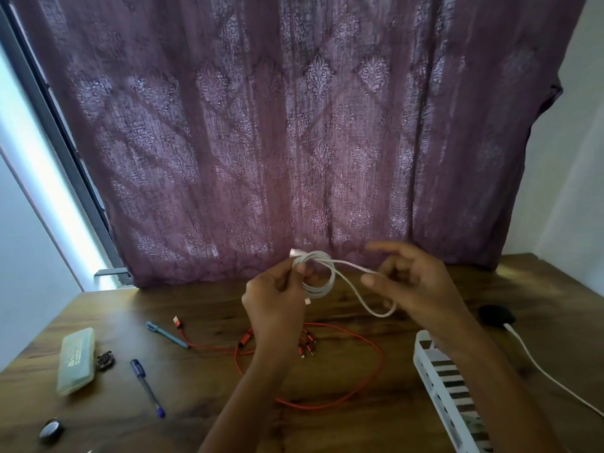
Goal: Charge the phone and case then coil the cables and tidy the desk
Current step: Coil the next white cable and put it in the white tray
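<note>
Sprawling at lower centre, orange cable (356,384) clutters the desk (202,423), pens (147,388) lower left; mid-frame above it, half-coiled white cable (322,273) is pinched by left hand (277,300), right hand (416,284) curling fingers round its loose loop.

This looks like a home study corner. A wooden surface (196,403) stands against a patterned purple curtain (294,142) at 12 o'clock. A window frame (65,125) is at 10 o'clock, with pens (147,389) and a plastic box (75,361) at 8 o'clock and a white wall (581,158) at 3 o'clock.
</note>
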The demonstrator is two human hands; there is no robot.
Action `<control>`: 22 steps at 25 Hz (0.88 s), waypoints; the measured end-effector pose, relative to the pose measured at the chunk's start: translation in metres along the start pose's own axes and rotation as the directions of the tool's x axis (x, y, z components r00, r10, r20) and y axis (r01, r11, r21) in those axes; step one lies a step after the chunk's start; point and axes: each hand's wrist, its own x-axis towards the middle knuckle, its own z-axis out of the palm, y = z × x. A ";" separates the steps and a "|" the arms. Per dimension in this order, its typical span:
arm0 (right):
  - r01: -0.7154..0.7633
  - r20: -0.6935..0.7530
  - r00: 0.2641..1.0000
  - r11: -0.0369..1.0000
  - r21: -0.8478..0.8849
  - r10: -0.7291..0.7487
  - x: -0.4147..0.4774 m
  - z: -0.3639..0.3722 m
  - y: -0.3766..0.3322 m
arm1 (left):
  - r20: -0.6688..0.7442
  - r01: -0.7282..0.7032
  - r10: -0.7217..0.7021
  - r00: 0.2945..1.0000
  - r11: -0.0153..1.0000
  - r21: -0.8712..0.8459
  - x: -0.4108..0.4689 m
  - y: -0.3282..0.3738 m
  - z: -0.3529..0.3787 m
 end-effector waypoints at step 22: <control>0.195 -0.275 0.926 0.950 -0.246 -0.261 -0.002 0.029 0.031 | -0.028 0.165 -0.173 0.984 0.969 -0.186 0.004 0.000 0.005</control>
